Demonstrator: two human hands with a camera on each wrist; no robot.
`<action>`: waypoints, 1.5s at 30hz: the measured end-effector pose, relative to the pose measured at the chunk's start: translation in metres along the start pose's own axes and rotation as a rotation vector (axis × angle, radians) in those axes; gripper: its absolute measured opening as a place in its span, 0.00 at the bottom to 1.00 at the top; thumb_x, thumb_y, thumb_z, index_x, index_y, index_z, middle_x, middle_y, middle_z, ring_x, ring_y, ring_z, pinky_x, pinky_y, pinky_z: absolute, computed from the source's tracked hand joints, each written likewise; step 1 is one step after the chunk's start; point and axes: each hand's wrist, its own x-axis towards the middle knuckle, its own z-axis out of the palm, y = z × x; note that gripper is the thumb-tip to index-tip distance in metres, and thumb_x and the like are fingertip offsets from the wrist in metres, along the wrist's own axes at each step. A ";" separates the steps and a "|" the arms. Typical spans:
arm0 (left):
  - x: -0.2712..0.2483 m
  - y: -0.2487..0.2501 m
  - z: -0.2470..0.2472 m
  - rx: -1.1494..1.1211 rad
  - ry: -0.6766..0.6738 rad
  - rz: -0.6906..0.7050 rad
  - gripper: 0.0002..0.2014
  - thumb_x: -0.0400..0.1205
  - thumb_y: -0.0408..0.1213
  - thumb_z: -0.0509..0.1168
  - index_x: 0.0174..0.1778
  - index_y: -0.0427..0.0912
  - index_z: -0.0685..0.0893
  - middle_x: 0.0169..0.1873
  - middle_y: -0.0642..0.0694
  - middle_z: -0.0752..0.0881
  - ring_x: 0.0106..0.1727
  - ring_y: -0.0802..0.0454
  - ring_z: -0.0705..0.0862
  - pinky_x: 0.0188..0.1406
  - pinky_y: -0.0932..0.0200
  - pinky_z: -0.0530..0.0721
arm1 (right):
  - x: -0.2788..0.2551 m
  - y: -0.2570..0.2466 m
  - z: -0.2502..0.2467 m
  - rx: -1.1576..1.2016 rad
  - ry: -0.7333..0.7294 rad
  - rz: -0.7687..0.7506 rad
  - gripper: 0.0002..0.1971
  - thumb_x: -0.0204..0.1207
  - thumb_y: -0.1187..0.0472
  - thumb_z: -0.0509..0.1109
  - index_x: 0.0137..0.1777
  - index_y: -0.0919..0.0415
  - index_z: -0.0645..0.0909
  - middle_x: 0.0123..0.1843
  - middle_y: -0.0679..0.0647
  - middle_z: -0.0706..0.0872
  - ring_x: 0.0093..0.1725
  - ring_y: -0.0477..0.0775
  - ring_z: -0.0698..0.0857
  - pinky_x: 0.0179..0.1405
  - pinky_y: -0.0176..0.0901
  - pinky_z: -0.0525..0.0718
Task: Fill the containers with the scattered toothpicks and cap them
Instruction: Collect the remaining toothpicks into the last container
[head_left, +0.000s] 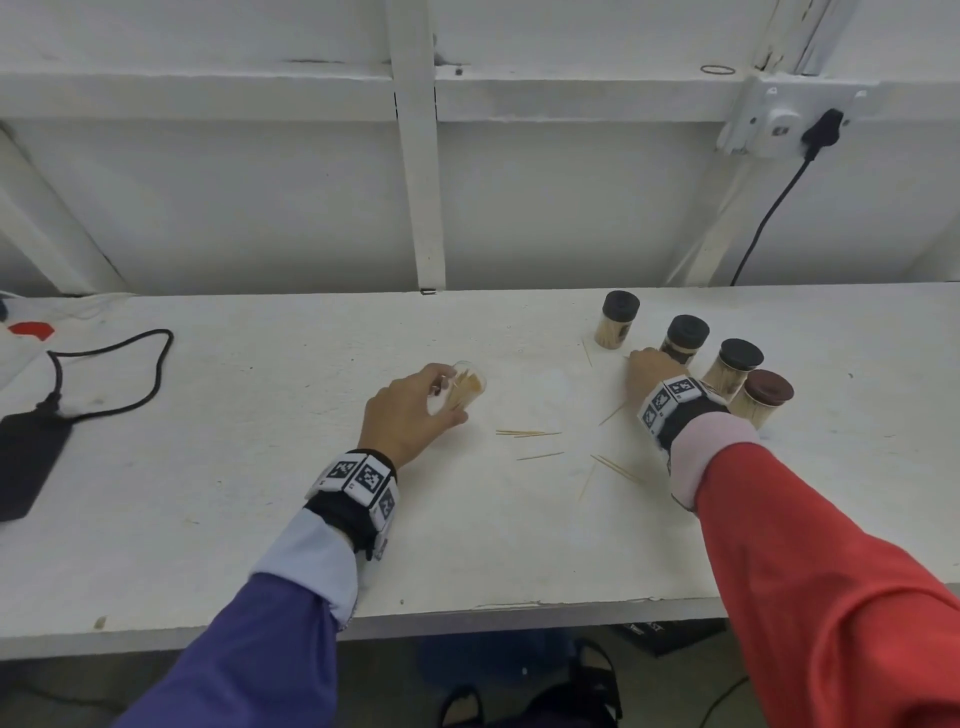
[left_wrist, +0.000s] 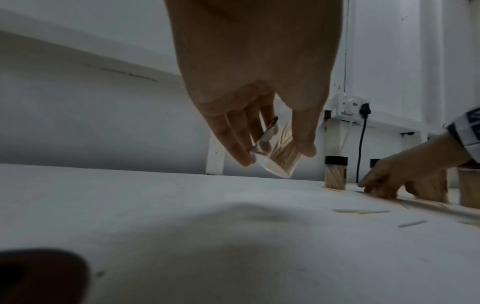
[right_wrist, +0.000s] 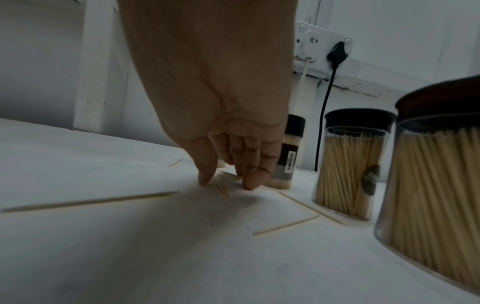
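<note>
On the white desk, the task looks mostly done, in my judgement: four capped containers stand in a row at the far right, all full of toothpicks. From far to near they are one black-capped container, a second, a third and one dark red-capped container. What is left is the open container, partly filled and without cap, which the left hand grips tilted just above the desk, fingers and thumb curled around it. Some scattered toothpicks lie between the hands. The right hand has its fingertips down on the desk among toothpicks; whether it pinches one I cannot tell.
</note>
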 end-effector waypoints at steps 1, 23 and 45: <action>0.001 0.003 0.003 0.004 -0.008 -0.004 0.27 0.74 0.53 0.75 0.68 0.54 0.78 0.59 0.55 0.86 0.60 0.51 0.84 0.54 0.55 0.79 | 0.001 0.002 0.000 -0.001 0.005 -0.019 0.13 0.82 0.68 0.57 0.63 0.67 0.78 0.62 0.62 0.81 0.62 0.63 0.82 0.55 0.53 0.83; 0.016 0.020 0.037 0.137 -0.053 -0.036 0.26 0.78 0.53 0.70 0.72 0.54 0.75 0.62 0.53 0.85 0.59 0.45 0.84 0.53 0.53 0.77 | -0.020 0.005 -0.002 -0.106 0.025 -0.118 0.12 0.84 0.63 0.58 0.63 0.65 0.77 0.62 0.60 0.83 0.60 0.62 0.84 0.48 0.48 0.80; 0.015 0.017 0.036 0.139 -0.050 0.002 0.24 0.80 0.49 0.69 0.72 0.54 0.74 0.64 0.54 0.82 0.64 0.47 0.81 0.53 0.53 0.73 | -0.060 -0.083 -0.055 0.529 -0.006 -0.653 0.04 0.77 0.67 0.70 0.48 0.63 0.86 0.39 0.48 0.86 0.35 0.45 0.80 0.36 0.33 0.76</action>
